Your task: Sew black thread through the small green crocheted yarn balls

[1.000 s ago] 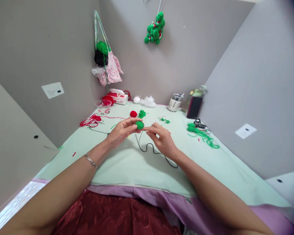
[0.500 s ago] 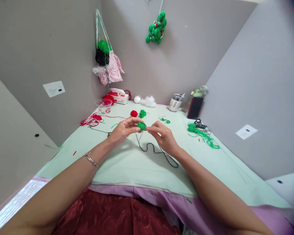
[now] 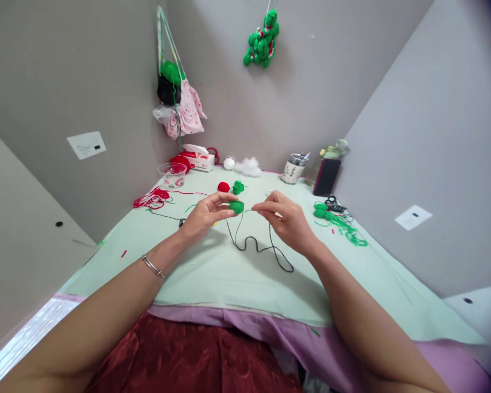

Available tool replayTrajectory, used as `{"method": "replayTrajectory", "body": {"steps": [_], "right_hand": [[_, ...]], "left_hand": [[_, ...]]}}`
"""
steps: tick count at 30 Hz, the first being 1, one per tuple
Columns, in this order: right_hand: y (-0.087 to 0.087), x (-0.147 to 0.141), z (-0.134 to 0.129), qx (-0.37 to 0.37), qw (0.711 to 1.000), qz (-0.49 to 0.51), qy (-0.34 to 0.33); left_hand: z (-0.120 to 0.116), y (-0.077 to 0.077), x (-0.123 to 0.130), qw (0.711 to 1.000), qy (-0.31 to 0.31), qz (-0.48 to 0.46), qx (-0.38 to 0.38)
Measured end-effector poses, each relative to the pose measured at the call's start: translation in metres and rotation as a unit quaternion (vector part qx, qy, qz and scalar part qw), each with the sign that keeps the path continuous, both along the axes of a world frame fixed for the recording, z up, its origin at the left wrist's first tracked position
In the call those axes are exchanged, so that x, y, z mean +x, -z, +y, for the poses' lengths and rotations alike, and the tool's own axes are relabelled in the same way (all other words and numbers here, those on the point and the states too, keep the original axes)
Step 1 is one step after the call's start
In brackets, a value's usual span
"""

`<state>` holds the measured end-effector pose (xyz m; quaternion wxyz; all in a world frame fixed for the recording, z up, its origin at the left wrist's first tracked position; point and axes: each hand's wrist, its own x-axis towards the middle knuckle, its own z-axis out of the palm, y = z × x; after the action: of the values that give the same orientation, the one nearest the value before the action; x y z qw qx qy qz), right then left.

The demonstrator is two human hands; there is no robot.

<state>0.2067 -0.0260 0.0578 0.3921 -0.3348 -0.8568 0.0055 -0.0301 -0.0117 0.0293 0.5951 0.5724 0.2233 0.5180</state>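
While my left hand (image 3: 204, 214) holds the small round green yarn ball (image 3: 237, 208), I'd gently draw the thin black cord (image 3: 258, 251) below it; my right hand (image 3: 285, 219) pinches narrowly, contents unclear.

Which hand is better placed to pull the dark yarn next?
Probably the right hand: its pinched fingertips stand apart from the green yarn ball and seem to hold the dark yarn. The left hand is gripping the ball.
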Motion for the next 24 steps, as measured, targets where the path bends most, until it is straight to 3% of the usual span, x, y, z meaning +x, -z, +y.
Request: {"method": "replayTrajectory", "body": {"steps": [6,10,15,24], "right_hand": [[-0.005,0.008,0.002,-0.014,0.999,-0.004,0.050],[-0.007,0.003,-0.003,-0.012,0.998,0.052,0.027],[-0.008,-0.006,-0.010,0.017,1.000,0.023,-0.003],[-0.002,-0.004,-0.006,0.061,0.998,-0.007,0.004]], "left_hand": [[0.001,0.002,0.000,1.000,0.000,0.007,0.002],[0.003,0.005,-0.001,0.996,-0.010,0.076,0.040],[0.004,0.008,-0.001,0.992,0.013,0.113,0.054],[0.005,0.010,-0.002,0.989,0.032,0.133,0.056]]}}
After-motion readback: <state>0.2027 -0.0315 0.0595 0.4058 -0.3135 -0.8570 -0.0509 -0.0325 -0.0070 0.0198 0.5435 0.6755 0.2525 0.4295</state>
